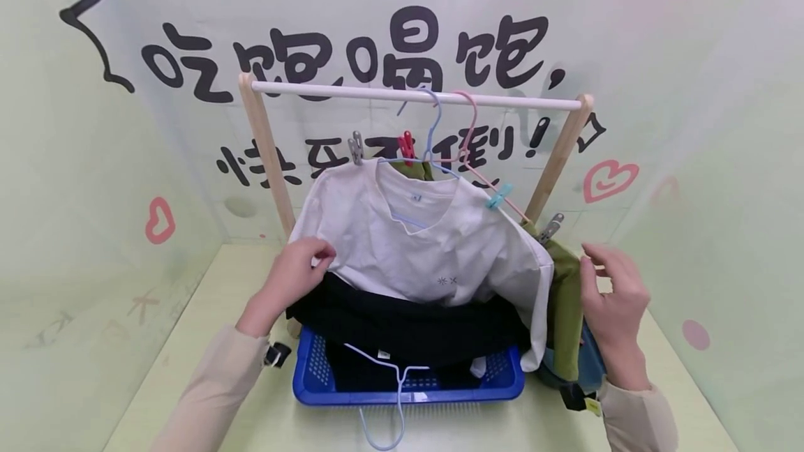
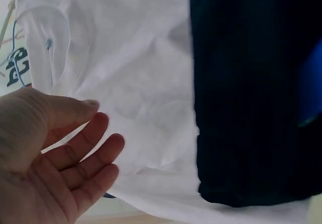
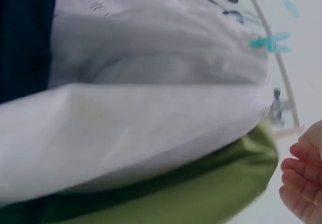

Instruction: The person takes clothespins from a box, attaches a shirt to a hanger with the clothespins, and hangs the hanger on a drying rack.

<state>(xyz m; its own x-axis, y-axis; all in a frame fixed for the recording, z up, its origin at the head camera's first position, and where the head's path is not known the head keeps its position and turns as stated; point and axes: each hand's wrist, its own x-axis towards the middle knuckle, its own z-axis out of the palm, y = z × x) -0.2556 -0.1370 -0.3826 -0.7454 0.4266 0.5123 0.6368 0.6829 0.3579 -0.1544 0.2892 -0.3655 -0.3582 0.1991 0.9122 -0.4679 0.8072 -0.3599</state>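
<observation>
A white shirt hangs on a blue hanger, with a grey clothespin at one shoulder and a teal clothespin at the other. Behind it a green garment hangs from a pink hanger. My left hand is beside the shirt's left side, fingers loosely bent, holding nothing. To the right of the green garment, my right hand is raised with relaxed fingers and nothing in them. Only its fingers show in the right wrist view.
The rack has a white rod and wooden posts. Below the shirt, a black garment lies over a blue basket. A light blue hanger sticks out over its front rim. Behind the right wrist sits a dark blue object.
</observation>
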